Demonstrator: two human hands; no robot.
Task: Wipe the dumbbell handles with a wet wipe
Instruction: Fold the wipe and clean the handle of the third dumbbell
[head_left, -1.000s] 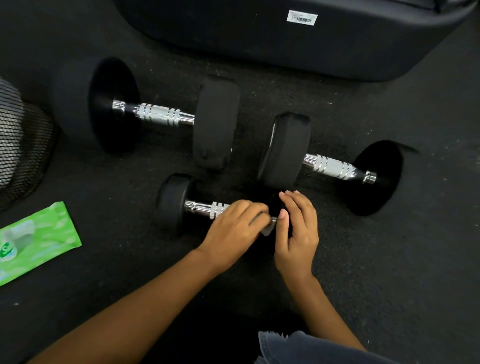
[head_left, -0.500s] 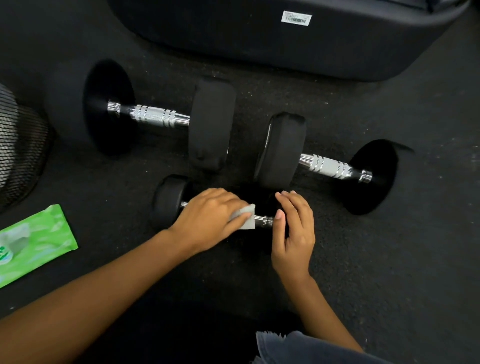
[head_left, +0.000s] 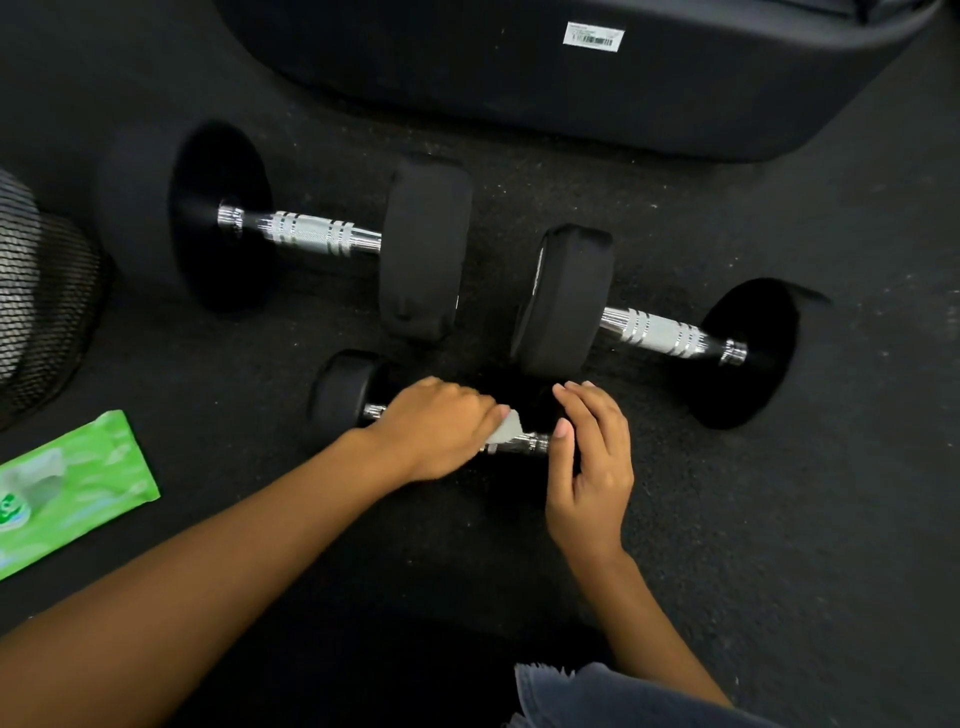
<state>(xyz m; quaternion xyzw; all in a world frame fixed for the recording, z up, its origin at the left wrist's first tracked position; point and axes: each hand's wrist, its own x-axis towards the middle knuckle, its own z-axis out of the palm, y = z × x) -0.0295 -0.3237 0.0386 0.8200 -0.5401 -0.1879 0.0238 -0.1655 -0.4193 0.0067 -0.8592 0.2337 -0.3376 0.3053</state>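
The left hand (head_left: 436, 434) sits just below the middle of the frame, its fingers curled down round the chrome handle (head_left: 524, 443) of the small dumbbell (head_left: 340, 397). It presses a pale wet wipe (head_left: 508, 427) against the bar, and a corner of the wipe pokes out past the fingertips. The hand covers most of the handle. Only a short shiny stub shows at its left, by the black left head, and another length shows at its right.

Just right of that, the right hand (head_left: 592, 462) cups the dumbbell's right head, which is black and hard to make out. Its fingers lie gently bent over the top, and the thumb rests at the end of the handle.

The small dumbbell lies crosswise on the dark speckled floor (head_left: 779, 519). Two bigger dumbbells lie above it: the left large dumbbell (head_left: 426, 244) towards the upper left and the right large dumbbell (head_left: 566, 301) towards the right. Their inner heads are near each other and their knurled chrome handles are bare.

A green wipes pack (head_left: 88, 483) lies flat at the lower left edge, with a black mesh basket (head_left: 47, 312) above it at the left edge. A black padded block (head_left: 519, 78) with a white barcode label (head_left: 593, 36) fills the top. Blue denim (head_left: 597, 696) shows at the bottom edge.
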